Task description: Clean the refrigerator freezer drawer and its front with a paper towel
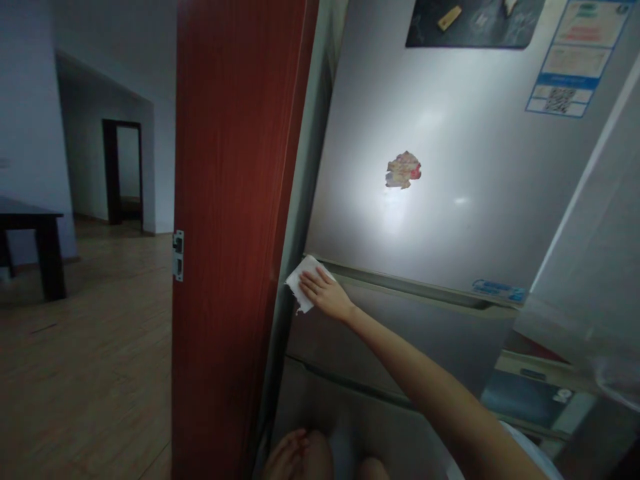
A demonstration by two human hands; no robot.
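Note:
My right hand (324,293) lies with its fingers stretched over a white paper towel (301,283), holding it against the left edge of a silver refrigerator (360,220). The towel is crumpled, with a ragged lower edge. It sits at the left end of the groove between the upper door and the middle drawer (400,327). At the bottom of the view my left hand (286,457) rests by my bent knee (319,457), its fingers laid out and partly cut off by the frame.
A red-brown wooden door (233,233) with a metal latch plate (178,256) stands just left of the refrigerator. A torn sticker remnant (403,170) and a blue-edged label (575,60) are on the upper door. A dark table (47,227) stands farther left on the tiled floor.

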